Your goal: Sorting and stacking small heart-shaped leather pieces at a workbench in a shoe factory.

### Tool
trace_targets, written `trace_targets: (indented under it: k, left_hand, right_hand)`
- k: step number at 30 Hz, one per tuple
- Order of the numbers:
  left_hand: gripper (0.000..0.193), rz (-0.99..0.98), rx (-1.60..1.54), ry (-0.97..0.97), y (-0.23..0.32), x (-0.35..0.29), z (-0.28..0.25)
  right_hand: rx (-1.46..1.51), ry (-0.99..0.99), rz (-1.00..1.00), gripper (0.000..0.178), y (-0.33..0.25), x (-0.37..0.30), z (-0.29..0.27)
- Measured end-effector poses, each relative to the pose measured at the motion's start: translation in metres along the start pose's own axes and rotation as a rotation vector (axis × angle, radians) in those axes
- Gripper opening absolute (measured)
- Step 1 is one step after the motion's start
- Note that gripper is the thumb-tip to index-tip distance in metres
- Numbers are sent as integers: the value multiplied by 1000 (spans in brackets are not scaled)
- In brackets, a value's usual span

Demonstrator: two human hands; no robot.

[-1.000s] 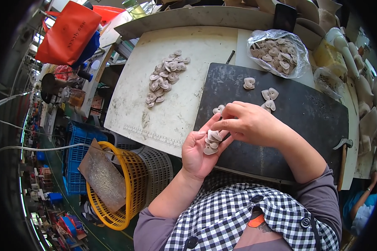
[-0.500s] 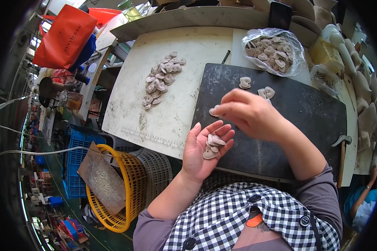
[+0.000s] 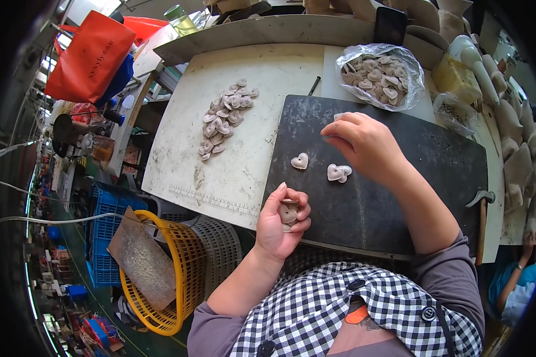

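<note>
My left hand point(image 3: 278, 225) is curled palm up near the front edge of the dark board, closed around several pale heart-shaped pieces point(image 3: 289, 213). Above the board hangs my right hand point(image 3: 366, 143), its fingers bent together with the thumb below them; whatever they may hold is too small to make out. Beneath its fingertips lies a single heart-shaped piece point(image 3: 299, 160) on the black board point(image 3: 399, 220). Two overlapping hearts point(image 3: 339, 173) rest to its right. Just behind my right fingers peeks the edge of another pale piece point(image 3: 337, 116).
A loose pile of hearts point(image 3: 223, 119) lies on the white board point(image 3: 178, 137) at left. Behind stand a clear plastic bag point(image 3: 420, 89) of hearts and a dark rod point(image 3: 314, 86). A hammer point(image 3: 482, 229) lies at right; a yellow basket point(image 3: 181, 285) stands lower left.
My left hand has curled its fingers over the pieces. My right hand has moved up and away from the left one, uncovering the single heart and the overlapping pair. The view has shifted slightly.
</note>
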State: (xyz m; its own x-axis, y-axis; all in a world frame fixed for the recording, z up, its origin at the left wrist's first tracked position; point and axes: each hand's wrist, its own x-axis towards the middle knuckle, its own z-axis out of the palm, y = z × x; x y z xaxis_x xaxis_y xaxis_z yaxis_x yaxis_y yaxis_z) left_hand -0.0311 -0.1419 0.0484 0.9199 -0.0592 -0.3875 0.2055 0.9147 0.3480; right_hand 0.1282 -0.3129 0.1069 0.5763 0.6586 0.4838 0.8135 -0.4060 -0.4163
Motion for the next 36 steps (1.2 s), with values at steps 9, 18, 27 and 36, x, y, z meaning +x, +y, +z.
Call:
trace_targets:
  k: [9, 18, 27, 36]
  left_hand:
    - [36, 68, 105, -157, 0, 3, -7]
    - [37, 76, 114, -166, 1, 3, -7]
    - [39, 93, 129, -201, -1, 4, -10]
    - [52, 163, 154, -100, -6, 4, -4]
  right_hand:
    - [-255, -14, 366, 15, 61, -23, -12]
    - [-206, 18, 344, 27, 50, -51, -5]
    - [-188, -60, 232, 29, 44, -57, 1]
    - [85, -15, 248, 21, 45, -55, -1]
